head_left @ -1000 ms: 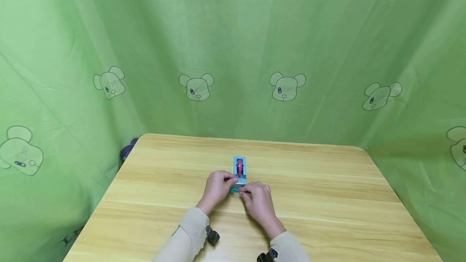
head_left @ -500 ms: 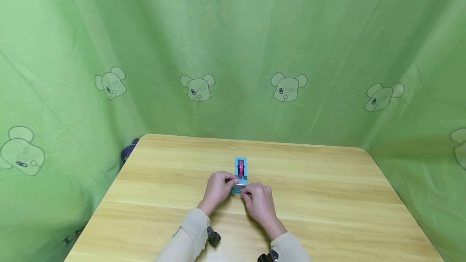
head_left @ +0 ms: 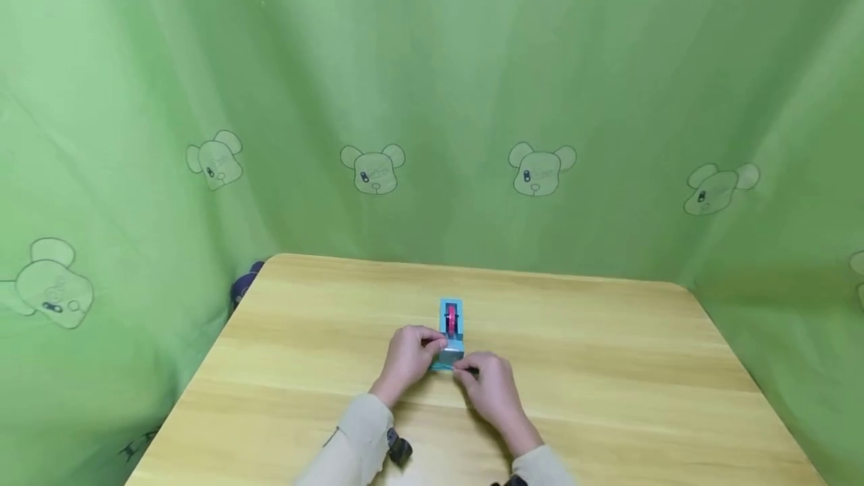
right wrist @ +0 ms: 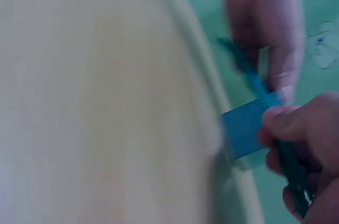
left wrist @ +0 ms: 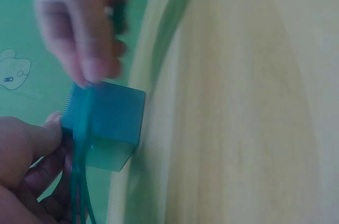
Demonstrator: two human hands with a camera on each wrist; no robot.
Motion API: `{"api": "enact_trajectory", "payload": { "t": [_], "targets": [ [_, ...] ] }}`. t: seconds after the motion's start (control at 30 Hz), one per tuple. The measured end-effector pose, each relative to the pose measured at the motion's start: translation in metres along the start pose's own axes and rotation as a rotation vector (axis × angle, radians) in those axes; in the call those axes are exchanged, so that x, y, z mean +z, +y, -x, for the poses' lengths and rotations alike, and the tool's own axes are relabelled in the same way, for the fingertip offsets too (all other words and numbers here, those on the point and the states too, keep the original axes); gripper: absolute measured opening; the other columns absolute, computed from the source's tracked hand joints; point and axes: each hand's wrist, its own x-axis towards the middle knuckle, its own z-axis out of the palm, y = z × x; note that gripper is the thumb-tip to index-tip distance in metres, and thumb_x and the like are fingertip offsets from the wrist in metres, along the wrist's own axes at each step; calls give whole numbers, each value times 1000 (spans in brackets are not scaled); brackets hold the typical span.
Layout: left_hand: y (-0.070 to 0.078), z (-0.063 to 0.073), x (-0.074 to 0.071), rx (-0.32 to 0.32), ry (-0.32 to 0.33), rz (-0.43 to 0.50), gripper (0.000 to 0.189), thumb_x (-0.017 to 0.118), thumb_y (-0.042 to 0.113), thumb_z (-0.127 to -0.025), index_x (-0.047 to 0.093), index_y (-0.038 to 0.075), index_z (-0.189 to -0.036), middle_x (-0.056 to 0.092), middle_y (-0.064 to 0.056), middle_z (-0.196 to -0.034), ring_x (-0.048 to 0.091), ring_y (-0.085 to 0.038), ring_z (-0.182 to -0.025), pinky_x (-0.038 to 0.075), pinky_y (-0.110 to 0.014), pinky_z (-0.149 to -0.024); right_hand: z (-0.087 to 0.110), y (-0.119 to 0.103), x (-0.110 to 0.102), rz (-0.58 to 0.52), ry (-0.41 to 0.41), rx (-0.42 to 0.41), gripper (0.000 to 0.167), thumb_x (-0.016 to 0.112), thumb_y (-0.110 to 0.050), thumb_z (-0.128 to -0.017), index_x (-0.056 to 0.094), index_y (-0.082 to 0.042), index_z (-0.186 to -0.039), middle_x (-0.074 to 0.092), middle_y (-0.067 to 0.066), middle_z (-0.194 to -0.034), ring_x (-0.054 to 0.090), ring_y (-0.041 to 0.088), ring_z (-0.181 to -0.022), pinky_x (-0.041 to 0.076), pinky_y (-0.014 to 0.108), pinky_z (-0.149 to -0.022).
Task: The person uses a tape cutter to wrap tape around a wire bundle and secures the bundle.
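A small blue tape dispenser [head_left: 451,357] with a pink tape roll [head_left: 451,319] stands in the middle of the table. My left hand [head_left: 406,355] is at its left side, thumb and fingers pinching the dispenser's toothed end [left wrist: 68,99]. My right hand [head_left: 491,387] pinches a bundle of thin teal strands [left wrist: 80,150] close in front of the dispenser. From those fingertips the strands run across the dispenser's front face and past the left fingers. In the right wrist view, part of the bundle [right wrist: 290,168] lies inside my right hand, partly hidden by its fingers.
The wood-grain table [head_left: 607,366] extends around both hands. Green curtains [head_left: 445,81] with mouse-head prints hang behind it and at both sides. A black wrist camera [head_left: 400,448] sits at the left sleeve.
My right hand has shifted slightly right and toward me, its fingers still on the strands. My left hand keeps its place at the dispenser. The whole head view has shifted a little.
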Motion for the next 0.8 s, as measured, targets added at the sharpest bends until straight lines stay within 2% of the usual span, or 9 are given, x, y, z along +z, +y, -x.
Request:
{"api": "enact_trajectory", "payload": {
  "t": [0.13,0.27,0.37,0.57,0.8],
  "targets": [
    [1,0,0,5,17,7,7,74,19,-90,80,15,-89,75,4,-90,70,-14,-87,56,-32,-78,-2,-3,-10,15,-9,-23,10,80,-3,-80,78,-11,-86,74,-1,-84,70,17,-81,57,34,-73],
    [2,5,1,-7,-2,-15,8,73,21,-90,80,17,-90,74,5,-91,69,-12,-87,56,-30,-77,4,-5,-13,13,-83,16,10,78,-3,-83,79,-10,-90,74,-1,-88,71,17,-85,57,32,-76],
    [2,8,2,4,14,-33,7,74,21,-90,80,17,-90,74,5,-89,69,-12,-86,56,-29,-76,7,-8,-14,9,-98,28,10,76,-3,-84,78,-9,-92,74,0,-91,70,18,-88,57,33,-78],
    [7,15,-1,38,55,-66,7,74,21,-90,80,17,-91,73,6,-89,68,-9,-83,55,-27,-73,8,-17,-19,1,-87,38,11,75,-2,-85,78,-9,-93,75,1,-92,70,19,-90,57,35,-79],
    [20,19,-10,45,14,-51,12,72,24,-92,79,16,-96,73,7,-92,64,-5,-80,53,-24,-69,7,-24,-26,26,-14,34,11,79,-3,-82,79,-12,-89,75,-2,-88,71,15,-85,57,32,-77]
  ]
}}
